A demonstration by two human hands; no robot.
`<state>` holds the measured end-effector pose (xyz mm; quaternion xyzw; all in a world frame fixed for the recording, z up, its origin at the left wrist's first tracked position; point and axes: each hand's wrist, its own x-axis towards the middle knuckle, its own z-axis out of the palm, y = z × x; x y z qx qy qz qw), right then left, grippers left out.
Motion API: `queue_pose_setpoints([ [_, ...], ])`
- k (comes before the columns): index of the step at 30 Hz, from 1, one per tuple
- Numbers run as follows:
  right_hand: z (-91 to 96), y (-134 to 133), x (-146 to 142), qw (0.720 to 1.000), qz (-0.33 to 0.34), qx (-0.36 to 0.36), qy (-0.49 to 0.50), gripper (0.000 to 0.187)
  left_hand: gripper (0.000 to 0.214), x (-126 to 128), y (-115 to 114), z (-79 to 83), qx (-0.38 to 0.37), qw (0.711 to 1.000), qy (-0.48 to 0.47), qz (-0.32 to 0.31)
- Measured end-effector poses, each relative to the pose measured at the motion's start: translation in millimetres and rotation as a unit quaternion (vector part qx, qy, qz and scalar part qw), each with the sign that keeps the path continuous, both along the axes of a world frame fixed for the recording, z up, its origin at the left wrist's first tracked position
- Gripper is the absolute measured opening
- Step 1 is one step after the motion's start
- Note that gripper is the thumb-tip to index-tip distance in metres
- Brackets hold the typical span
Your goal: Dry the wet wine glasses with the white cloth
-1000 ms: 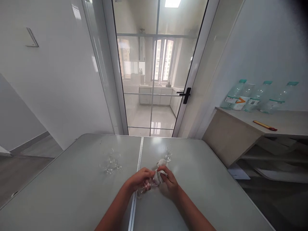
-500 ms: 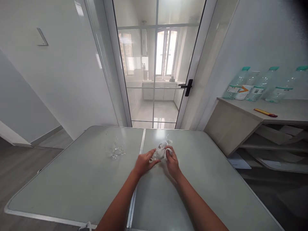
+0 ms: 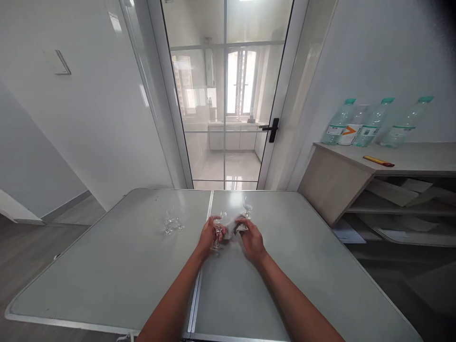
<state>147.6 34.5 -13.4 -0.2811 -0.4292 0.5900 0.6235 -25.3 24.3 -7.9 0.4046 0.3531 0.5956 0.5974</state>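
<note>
My left hand (image 3: 210, 236) is closed around the stem of a small clear stemmed glass (image 3: 218, 232), held upright just above the grey folding table (image 3: 124, 266). My right hand (image 3: 251, 237) is closed on a crumpled white cloth (image 3: 238, 227) right beside the glass. Another small stemmed glass (image 3: 247, 207) stands on the table just beyond my right hand. A cluster of several more clear glasses (image 3: 173, 223) sits to the left of my left hand.
A glass door with a black handle (image 3: 271, 129) stands behind the table. At the right, a wooden shelf unit (image 3: 359, 175) carries three water bottles (image 3: 370, 128) and a yellow-red tool (image 3: 378, 161). A white wall is to the left.
The glass was lying wrapped in the cloth between both hands; now my left hand holds it upright by the stem and my right hand has drawn the cloth off to the right.
</note>
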Motion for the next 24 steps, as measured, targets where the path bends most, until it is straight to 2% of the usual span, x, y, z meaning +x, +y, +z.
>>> queue_pose_setpoints([
  [2, -0.5, 0.8, -1.9, 1.0, -0.016, -0.007, 0.002, 0.043, 0.06, 2.8, -3.2, 0.5, 0.008, 1.0, -0.011, -0.017],
  [5, -0.4, 4.6, -1.0, 0.998, -0.045, -0.032, 0.032, 0.066, 0.059, 7.3, -8.3, 0.0, 0.021, 0.998, -0.021, -0.053],
  [6, -0.1, 6.0, 0.2, 0.997, -0.049, -0.039, 0.039, 0.065, 0.059, 8.3, -9.1, -0.5, 0.027, 0.998, -0.019, -0.06],
  [9, 1.8, 7.6, 3.7, 0.999, -0.036, -0.028, 0.023, 0.046, 0.06, 8.9, -8.4, -3.0, 0.06, 0.996, -0.004, -0.06],
  [11, 3.8, 5.0, 4.2, 1.0, -0.022, 0.005, -0.008, 0.039, 0.062, 7.9, -6.6, -5.5, 0.089, 0.994, 0.019, -0.058],
  [14, 7.1, -2.4, 3.5, 0.997, -0.012, 0.059, -0.051, 0.039, 0.069, 4.7, -3.6, -10.7, 0.124, 0.988, 0.079, -0.042],
  [17, 8.1, -8.0, 4.3, 0.984, -0.012, 0.125, -0.128, 0.037, 0.069, -0.9, -1.5, -16.0, 0.147, 0.98, 0.135, -0.01],
  [21, 6.4, -8.8, 9.6, 0.938, -0.023, 0.251, -0.236, 0.038, 0.054, -8.4, -1.1, -20.1, 0.19, 0.962, 0.193, 0.034],
  [24, 8.9, -9.8, 14.7, 0.899, -0.009, 0.331, -0.288, 0.04, 0.047, -11.5, -1.8, -22.4, 0.22, 0.934, 0.27, 0.085],
])
